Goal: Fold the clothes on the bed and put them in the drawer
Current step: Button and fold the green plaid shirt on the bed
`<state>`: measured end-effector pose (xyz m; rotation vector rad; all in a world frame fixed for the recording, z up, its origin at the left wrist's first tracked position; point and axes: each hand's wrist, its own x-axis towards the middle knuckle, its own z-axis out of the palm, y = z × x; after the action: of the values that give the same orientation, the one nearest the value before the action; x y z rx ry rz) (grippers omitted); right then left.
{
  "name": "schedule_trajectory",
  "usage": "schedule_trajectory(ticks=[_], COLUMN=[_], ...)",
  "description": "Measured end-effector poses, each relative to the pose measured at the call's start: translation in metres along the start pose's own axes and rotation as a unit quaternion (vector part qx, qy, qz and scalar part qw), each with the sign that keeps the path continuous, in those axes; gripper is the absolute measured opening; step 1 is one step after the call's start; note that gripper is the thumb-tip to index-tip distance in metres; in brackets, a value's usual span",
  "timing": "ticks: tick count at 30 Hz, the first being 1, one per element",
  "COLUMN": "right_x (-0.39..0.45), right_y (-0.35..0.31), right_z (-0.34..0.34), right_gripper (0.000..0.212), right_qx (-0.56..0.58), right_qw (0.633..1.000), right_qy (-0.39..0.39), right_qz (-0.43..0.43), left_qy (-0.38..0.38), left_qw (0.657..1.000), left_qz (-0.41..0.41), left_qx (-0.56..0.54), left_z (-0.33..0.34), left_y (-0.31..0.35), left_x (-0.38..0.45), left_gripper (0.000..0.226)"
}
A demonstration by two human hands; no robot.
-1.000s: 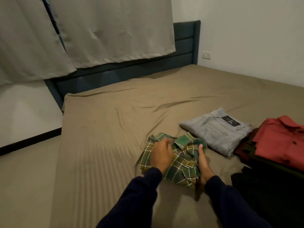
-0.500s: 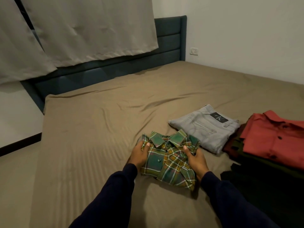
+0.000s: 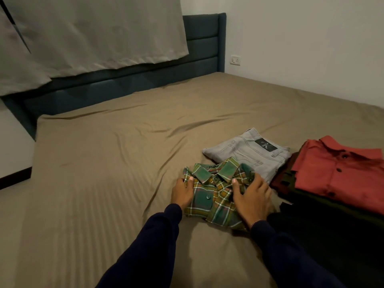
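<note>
A folded green plaid shirt (image 3: 214,196) lies collar-up on the tan bed sheet (image 3: 104,173), just in front of folded grey jeans (image 3: 245,154). My left hand (image 3: 182,193) holds the shirt's left edge, thumb on top. My right hand (image 3: 251,199) grips its right side, thumb on the cloth and fingers curled over the edge. Both arms wear dark blue sleeves. No drawer is in view.
A folded red shirt (image 3: 336,171) tops a stack of dark clothes (image 3: 332,235) at the right. A dark blue headboard (image 3: 199,50) and grey curtains (image 3: 93,32) stand at the back, and a wall socket (image 3: 235,60) sits on the white wall.
My left hand has come off the top of the shirt to its left edge. Both hands now hold the shirt's sides, and it sits closer to the jeans.
</note>
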<state>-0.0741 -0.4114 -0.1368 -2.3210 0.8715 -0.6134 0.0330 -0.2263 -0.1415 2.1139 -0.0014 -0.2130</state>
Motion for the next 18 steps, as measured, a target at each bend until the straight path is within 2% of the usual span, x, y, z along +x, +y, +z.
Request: schedule_trajectory(ticks=[2,3,5,6,8,10,12,15,18], right_x=[-0.021,-0.030,-0.041,-0.044,-0.045,-0.043,-0.042,-0.040,-0.039], right_y=[-0.012,-0.017,-0.022,-0.024,-0.025,-0.027,-0.030,-0.031,-0.027], right_z=[-0.003,-0.003,-0.002,-0.003,-0.003,-0.006,-0.009,-0.011,-0.009], right_gripper=[0.059,0.054,0.047,0.046,0.043,0.035,0.025,0.012,0.004], right_qx=[-0.044,-0.047,-0.063,-0.070,-0.069,-0.070,-0.067,0.039,0.125], right_qw=[0.990,0.983,0.980,0.981,0.987,0.991,0.989,0.981,0.962], right_qy=[0.099,0.124,0.107,0.078,0.017,-0.039,-0.077,-0.110,-0.104], right_qz=[-0.090,-0.123,-0.158,-0.163,-0.144,-0.109,-0.104,-0.158,-0.219], left_qy=[0.033,0.083,0.184,0.194,0.098,0.010,0.002,-0.022,-0.054], left_qw=[0.999,0.993,0.955,0.937,0.927,0.922,0.927,0.940,0.970], left_qz=[0.023,0.064,0.178,0.233,0.305,0.311,0.285,0.237,0.184], left_qx=[0.004,0.045,0.149,0.176,0.196,0.228,0.243,0.244,0.149], left_z=[-0.001,-0.002,-0.003,-0.002,0.002,0.008,0.010,0.008,0.006], left_y=[-0.002,-0.005,-0.008,-0.006,0.003,0.009,0.013,0.021,0.026], left_x=[-0.009,-0.014,-0.026,-0.031,-0.041,-0.049,-0.049,-0.047,-0.045], left_gripper=[0.033,0.029,0.026,0.025,0.022,0.023,0.021,0.013,0.014])
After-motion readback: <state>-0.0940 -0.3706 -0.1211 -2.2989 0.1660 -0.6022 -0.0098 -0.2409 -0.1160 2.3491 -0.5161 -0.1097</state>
